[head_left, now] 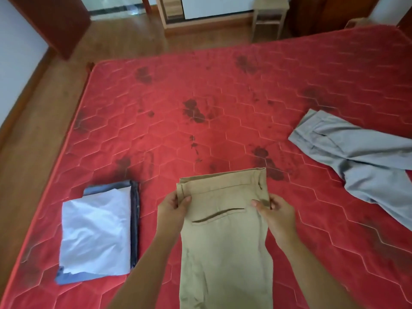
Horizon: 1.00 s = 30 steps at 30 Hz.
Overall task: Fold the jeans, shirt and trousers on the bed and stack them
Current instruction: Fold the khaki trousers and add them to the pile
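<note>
Beige trousers (225, 241) lie folded lengthwise near the front of the red mattress (200, 92), waistband pointing away from me. My left hand (172, 209) pinches the left end of the waistband. My right hand (275, 212) pinches the right end. To the left sits a stack: a folded white shirt (95, 237) on top of folded dark blue jeans (134, 219). Grey trousers (361, 161) lie spread and unfolded at the right edge of the view.
The mattress has dark stains and a left edge (55, 175) beside a wooden floor (33, 141). A small wooden stool (268, 18) and a cabinet (200, 12) stand beyond the far edge.
</note>
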Each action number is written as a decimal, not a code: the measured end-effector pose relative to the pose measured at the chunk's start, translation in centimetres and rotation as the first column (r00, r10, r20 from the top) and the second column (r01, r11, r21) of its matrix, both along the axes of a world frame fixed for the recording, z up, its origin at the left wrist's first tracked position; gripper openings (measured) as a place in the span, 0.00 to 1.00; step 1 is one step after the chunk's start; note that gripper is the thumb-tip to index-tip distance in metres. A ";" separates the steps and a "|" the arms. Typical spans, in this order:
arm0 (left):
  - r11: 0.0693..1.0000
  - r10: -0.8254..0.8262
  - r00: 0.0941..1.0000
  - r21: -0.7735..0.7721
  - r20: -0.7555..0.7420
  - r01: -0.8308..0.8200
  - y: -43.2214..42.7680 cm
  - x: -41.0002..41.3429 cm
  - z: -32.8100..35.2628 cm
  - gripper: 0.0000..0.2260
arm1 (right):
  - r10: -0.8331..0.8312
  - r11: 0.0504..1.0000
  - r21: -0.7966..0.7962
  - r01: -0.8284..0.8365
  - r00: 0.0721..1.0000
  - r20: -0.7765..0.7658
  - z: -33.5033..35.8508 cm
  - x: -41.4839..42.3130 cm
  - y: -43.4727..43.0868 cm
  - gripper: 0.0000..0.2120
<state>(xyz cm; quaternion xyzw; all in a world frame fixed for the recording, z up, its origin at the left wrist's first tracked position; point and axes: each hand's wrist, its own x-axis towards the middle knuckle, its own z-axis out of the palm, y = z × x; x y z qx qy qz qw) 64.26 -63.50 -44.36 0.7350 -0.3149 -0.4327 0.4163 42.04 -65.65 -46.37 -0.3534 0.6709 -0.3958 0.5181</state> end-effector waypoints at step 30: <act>0.976 -0.121 0.907 0.214 0.404 0.035 5.0 0.2 -23.0 0.14 | 0.227 0.970 0.044 -0.239 0.828 -0.513 -20.9 -1.1 0.9 0.21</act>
